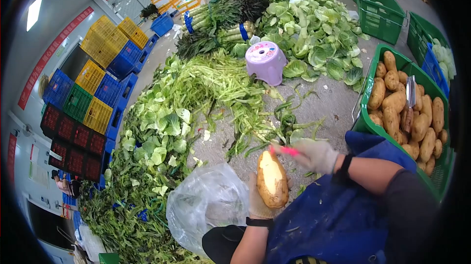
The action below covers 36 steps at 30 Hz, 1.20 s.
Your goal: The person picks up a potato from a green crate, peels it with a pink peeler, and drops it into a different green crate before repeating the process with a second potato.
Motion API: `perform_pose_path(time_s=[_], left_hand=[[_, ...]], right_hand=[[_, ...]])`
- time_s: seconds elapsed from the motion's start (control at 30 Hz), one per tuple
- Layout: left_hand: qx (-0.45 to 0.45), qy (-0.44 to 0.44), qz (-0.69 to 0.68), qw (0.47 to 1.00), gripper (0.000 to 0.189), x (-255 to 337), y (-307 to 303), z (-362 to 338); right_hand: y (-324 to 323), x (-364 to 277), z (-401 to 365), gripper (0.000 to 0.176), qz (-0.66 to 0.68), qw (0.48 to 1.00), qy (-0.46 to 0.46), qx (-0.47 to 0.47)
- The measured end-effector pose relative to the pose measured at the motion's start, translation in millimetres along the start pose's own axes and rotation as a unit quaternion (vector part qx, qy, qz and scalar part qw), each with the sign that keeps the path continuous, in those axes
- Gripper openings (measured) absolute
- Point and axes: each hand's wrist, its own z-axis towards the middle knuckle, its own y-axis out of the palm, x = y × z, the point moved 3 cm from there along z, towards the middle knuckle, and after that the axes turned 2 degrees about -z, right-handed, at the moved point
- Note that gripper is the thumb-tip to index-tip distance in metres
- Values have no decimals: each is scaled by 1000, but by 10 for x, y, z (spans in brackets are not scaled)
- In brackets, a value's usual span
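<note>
A large potato [273, 180], part of its skin peeled away to pale flesh, rests in my gloved left hand [258, 199], whose fingers wrap round it from below. My gloved right hand [316, 156] is closed on a pink peeler [285, 150] at the potato's upper end; its blade is blurred. A clear plastic bag [208, 202] lies just left of my left hand. To the right, a green crate [364, 112] holds many unpeeled potatoes [398, 101], with a metal-bladed knife [410, 98] lying on top of them.
Leaf and stem scraps [157, 166] cover the floor at left. A purple stool [266, 63] stands ahead, near cabbage leaves [314, 33] and bundled greens [221, 16]. Stacked crates [91, 104] line the left wall. More green crates [380, 16] stand at upper right. A person [65, 184] is far left.
</note>
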Motion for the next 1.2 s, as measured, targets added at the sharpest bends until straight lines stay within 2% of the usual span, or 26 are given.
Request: perform_pose_path(time_s=[0.03,0.1,0.13,0.17,0.2,0.27,0.3,0.33,0.4,0.43,0.47,0.53,0.57,0.6,0.67,0.73,0.8,0.83,0.87,0.93,0.97,1.07,1.1,1.13,1.2], left_hand=[[23,13,3,1000,69,14,-18,5],[55,27,-2,998,68,-2,-83,-3],[-3,2,-20,1000,69,-21,-98,0],[-63,-24,-35,997,69,-35,-57,-11],[-65,-27,-32,997,69,-50,-14,-17],[-13,18,23,999,69,-23,73,-23],[-58,-17,-23,998,70,-29,118,5],[-56,-17,-27,998,70,-40,104,11],[-2,-37,-18,999,70,-81,24,-16],[-17,-49,-8,999,71,-86,46,-15],[-20,-50,-3,999,71,-59,63,-3],[-42,-59,-15,997,72,-62,76,-3],[-51,-63,-25,996,72,-96,70,-11],[-47,-64,-28,996,72,-126,54,-30],[27,-44,-11,999,71,-112,19,-13],[6,-40,-13,999,71,-68,122,18],[-23,-27,-38,999,71,-103,184,-19],[25,-30,-18,999,69,-117,146,-46],[27,-33,-17,999,69,-126,109,-41],[9,-35,-1,999,68,-127,46,38],[-2,-14,21,1000,70,-134,69,43],[2,-33,-4,999,72,-134,50,35],[5,-38,-3,999,72,-161,19,13],[2,-43,16,999,73,-167,-2,15],[-7,-41,37,998,74,-123,99,18]], right_hand=[[-9,-138,-138,27,-34,997,-50,-50],[65,-214,-153,27,-32,993,-86,-78],[117,-243,-219,27,-27,988,-112,-101],[133,-107,-151,26,0,999,-37,-33],[107,-37,-144,26,-1,999,-36,-29],[24,14,-68,26,-9,999,-31,-18],[28,-74,-126,27,-7,993,-112,-41],[81,-31,-101,27,-7,993,-111,-45],[185,97,-44,26,22,999,-20,18],[151,197,53,26,-63,991,89,-78],[143,178,36,26,-63,991,89,-72],[78,-21,-93,28,8,993,-120,-15],[-26,-179,-138,28,4,994,-77,-75],[23,-102,-111,28,6,994,-74,-79],[83,149,29,27,-86,992,76,-51],[-8,61,-22,27,-58,997,39,-43],[14,-186,-153,29,14,991,-102,-84],[135,-72,-152,29,23,996,-86,8],[120,-54,-129,29,25,996,-83,9],[48,65,16,29,-86,993,35,-71],[24,9,-48,28,-24,999,-22,-26],[33,-128,-166,28,12,997,-65,-39],[121,95,-68,28,-16,999,29,-22],[87,143,-83,28,-15,999,30,-18],[-55,109,-60,28,78,995,66,-19]])
